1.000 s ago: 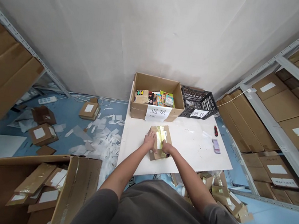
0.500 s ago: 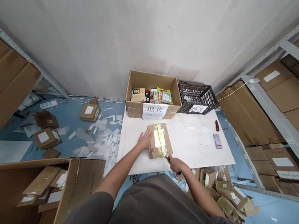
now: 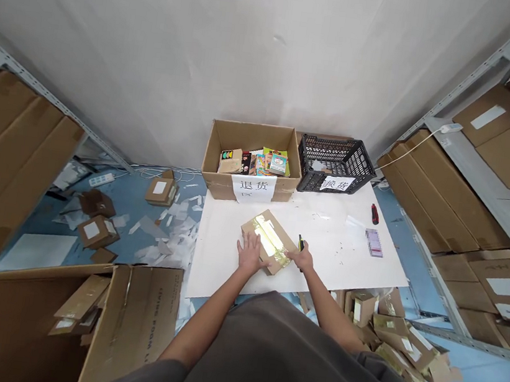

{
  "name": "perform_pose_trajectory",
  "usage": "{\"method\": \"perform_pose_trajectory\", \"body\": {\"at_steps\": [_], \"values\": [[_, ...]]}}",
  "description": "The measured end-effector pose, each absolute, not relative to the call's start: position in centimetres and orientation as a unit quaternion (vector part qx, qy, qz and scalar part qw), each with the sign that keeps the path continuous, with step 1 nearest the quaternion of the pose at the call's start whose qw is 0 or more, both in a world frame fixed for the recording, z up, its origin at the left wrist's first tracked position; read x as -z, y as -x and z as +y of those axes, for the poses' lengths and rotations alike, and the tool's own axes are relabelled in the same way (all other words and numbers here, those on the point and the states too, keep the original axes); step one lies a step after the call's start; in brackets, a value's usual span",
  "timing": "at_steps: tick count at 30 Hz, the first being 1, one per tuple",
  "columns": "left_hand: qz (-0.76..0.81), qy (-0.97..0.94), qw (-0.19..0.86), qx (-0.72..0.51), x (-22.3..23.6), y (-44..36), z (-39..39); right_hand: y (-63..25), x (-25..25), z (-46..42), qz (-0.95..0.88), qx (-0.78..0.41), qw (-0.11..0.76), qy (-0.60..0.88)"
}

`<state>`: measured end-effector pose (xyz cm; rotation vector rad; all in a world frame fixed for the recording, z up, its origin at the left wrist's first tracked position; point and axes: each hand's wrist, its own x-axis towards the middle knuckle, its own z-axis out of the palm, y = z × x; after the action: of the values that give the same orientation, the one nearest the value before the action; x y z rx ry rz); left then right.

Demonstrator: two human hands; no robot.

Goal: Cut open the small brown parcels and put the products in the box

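Note:
A small cardboard box point(image 3: 268, 240) sealed with yellowish shiny tape lies turned at an angle on the white table point(image 3: 331, 251). Flat on its left side, with fingers spread, rests my left hand point(image 3: 251, 253). At the box's right corner, my right hand point(image 3: 302, 258) is closed around a yellow-and-black utility knife point(image 3: 301, 243), which points up and away from me. Some fingers of that hand touch the box's edge. Whether the blade is out is too small to tell.
Behind stand an open carton point(image 3: 248, 187) of books and a black plastic crate point(image 3: 334, 164). A red knife point(image 3: 375, 214) lies at the table's right. Paper scraps point(image 3: 174, 230) litter the floor; opened boxes point(image 3: 400, 335) pile below right. Shelves flank both sides.
The box has turned on the table. My right hand has moved up to its right corner, and the knife now points away from the box. My view has shifted slightly.

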<state>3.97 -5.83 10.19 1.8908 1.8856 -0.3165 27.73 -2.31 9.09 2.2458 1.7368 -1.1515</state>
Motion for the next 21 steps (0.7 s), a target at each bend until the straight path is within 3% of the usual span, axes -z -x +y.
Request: {"method": "perform_pose_trajectory", "body": {"at_steps": [6,13,21], "values": [[0.440,-0.850,0.268,0.106,-11.0,-4.0,-2.9,-27.8,-7.8,0.0,0.557,0.389,0.013,-0.734],[0.477,-0.832,0.239,0.154,-12.3,-7.2,-0.8,-28.0,-7.7,3.4,0.579,0.411,0.007,-0.703],[0.589,-0.769,0.214,0.125,-11.1,-9.9,-4.3,-27.5,-8.7,5.1,0.637,0.395,0.020,-0.662]]}}
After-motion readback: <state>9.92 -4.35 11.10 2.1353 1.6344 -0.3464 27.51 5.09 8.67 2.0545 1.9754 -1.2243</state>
